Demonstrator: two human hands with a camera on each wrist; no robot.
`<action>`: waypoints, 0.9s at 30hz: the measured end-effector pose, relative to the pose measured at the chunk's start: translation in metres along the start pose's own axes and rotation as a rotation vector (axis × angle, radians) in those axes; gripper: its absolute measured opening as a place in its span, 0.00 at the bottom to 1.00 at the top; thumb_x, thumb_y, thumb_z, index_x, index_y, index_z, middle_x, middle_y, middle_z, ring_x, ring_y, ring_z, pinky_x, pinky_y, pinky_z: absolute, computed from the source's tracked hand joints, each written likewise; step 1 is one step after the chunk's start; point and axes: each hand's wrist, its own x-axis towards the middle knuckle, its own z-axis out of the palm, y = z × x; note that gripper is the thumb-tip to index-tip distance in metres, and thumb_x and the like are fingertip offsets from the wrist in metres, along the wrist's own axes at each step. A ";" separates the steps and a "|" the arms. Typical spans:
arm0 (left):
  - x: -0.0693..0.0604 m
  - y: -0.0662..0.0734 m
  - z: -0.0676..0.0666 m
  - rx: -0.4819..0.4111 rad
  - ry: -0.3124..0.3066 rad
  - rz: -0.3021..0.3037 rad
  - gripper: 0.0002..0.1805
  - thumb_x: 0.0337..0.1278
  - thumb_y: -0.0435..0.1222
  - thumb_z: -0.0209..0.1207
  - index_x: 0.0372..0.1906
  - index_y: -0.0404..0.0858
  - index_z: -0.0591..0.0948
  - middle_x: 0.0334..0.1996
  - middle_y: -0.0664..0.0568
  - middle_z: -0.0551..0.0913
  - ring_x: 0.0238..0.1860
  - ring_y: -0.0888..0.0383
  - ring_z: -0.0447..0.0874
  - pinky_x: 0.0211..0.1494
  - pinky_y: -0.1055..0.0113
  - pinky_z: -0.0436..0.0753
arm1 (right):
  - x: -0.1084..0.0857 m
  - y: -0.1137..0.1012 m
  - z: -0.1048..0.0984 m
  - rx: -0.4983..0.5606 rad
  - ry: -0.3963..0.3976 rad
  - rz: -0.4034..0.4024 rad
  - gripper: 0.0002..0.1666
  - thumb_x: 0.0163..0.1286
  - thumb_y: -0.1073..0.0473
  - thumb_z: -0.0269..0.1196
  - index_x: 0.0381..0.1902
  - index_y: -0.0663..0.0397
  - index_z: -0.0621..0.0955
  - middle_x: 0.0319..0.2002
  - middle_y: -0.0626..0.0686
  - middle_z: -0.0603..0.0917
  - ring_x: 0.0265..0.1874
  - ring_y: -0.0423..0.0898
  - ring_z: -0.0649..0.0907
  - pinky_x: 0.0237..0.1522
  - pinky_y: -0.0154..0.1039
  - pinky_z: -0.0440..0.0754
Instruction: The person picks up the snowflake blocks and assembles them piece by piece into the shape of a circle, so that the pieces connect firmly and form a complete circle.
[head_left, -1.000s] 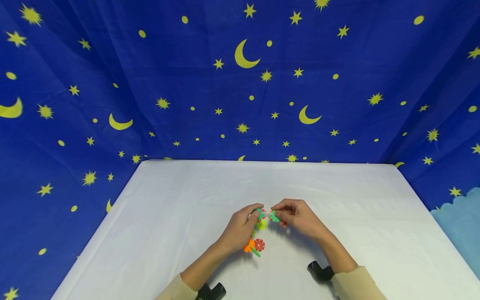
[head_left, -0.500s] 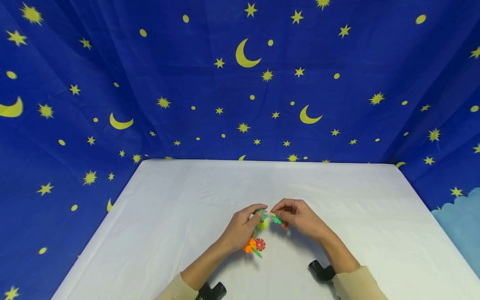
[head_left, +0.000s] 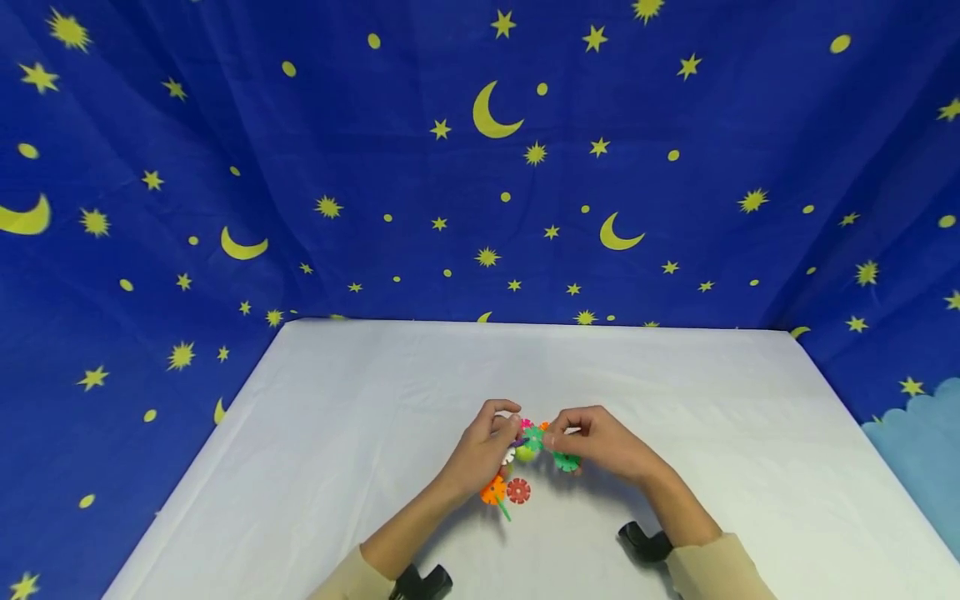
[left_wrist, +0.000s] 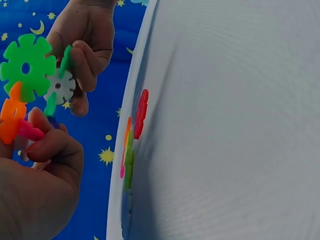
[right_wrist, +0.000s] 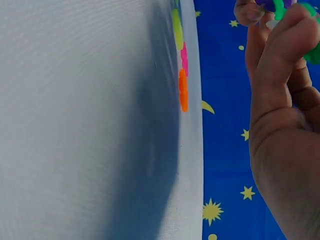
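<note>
My left hand holds a joined cluster of notched plastic discs. An orange disc with a green disc slotted to it sticks out below the palm. Near the left fingertips are a purple disc and a white disc. Facing it, my right hand pinches a green disc between thumb and finger, close to the left fingertips. Another green disc shows under the right hand's fingers. Whether the pieces between the hands are interlocked, I cannot tell.
On the white table lie loose discs: a red one, a yellow-green one, and pink and orange ones. Black wrist-camera mounts sit by both wrists. Blue star-patterned cloth surrounds the table.
The hands have turned slightly and drawn a little apart. The orange disc under the left hand has tilted left. Purple and white pieces now show at the left fingers, and a second green disc under the right.
</note>
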 end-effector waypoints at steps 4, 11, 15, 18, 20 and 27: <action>0.000 0.000 0.001 -0.008 -0.003 -0.016 0.25 0.70 0.54 0.47 0.60 0.41 0.68 0.39 0.47 0.78 0.16 0.56 0.73 0.22 0.63 0.79 | -0.002 -0.001 0.000 0.022 -0.023 0.027 0.13 0.66 0.59 0.65 0.42 0.62 0.78 0.32 0.62 0.81 0.24 0.47 0.78 0.27 0.43 0.80; 0.002 0.005 0.002 -0.081 0.065 -0.057 0.21 0.71 0.48 0.49 0.51 0.34 0.75 0.43 0.46 0.79 0.34 0.56 0.78 0.38 0.64 0.80 | -0.003 -0.003 -0.003 0.068 -0.132 0.030 0.23 0.67 0.67 0.58 0.60 0.58 0.76 0.44 0.64 0.83 0.37 0.55 0.81 0.34 0.35 0.80; 0.003 0.006 0.001 -0.082 0.093 -0.037 0.19 0.74 0.44 0.45 0.50 0.32 0.76 0.44 0.45 0.79 0.38 0.57 0.74 0.43 0.65 0.74 | -0.005 -0.003 -0.004 0.073 -0.126 0.004 0.21 0.67 0.66 0.59 0.59 0.58 0.78 0.39 0.66 0.83 0.26 0.48 0.81 0.26 0.31 0.78; 0.003 0.007 -0.002 -0.128 0.082 -0.026 0.23 0.75 0.46 0.42 0.51 0.31 0.76 0.41 0.42 0.78 0.31 0.53 0.74 0.35 0.66 0.76 | -0.006 -0.002 -0.008 0.070 -0.061 -0.018 0.20 0.68 0.66 0.58 0.58 0.60 0.79 0.36 0.66 0.83 0.21 0.40 0.76 0.22 0.31 0.75; 0.004 0.006 -0.005 -0.155 0.072 -0.021 0.26 0.75 0.50 0.40 0.49 0.32 0.77 0.39 0.39 0.79 0.29 0.48 0.76 0.32 0.65 0.78 | -0.007 -0.002 -0.013 0.084 -0.018 -0.031 0.20 0.69 0.65 0.58 0.58 0.61 0.78 0.37 0.69 0.82 0.21 0.41 0.75 0.21 0.31 0.75; 0.008 -0.003 -0.018 -0.153 0.044 -0.020 0.23 0.75 0.46 0.43 0.47 0.30 0.78 0.36 0.31 0.79 0.29 0.41 0.78 0.35 0.56 0.82 | -0.014 -0.006 -0.027 0.144 0.060 -0.039 0.22 0.71 0.62 0.58 0.60 0.65 0.75 0.39 0.72 0.80 0.33 0.59 0.80 0.22 0.32 0.74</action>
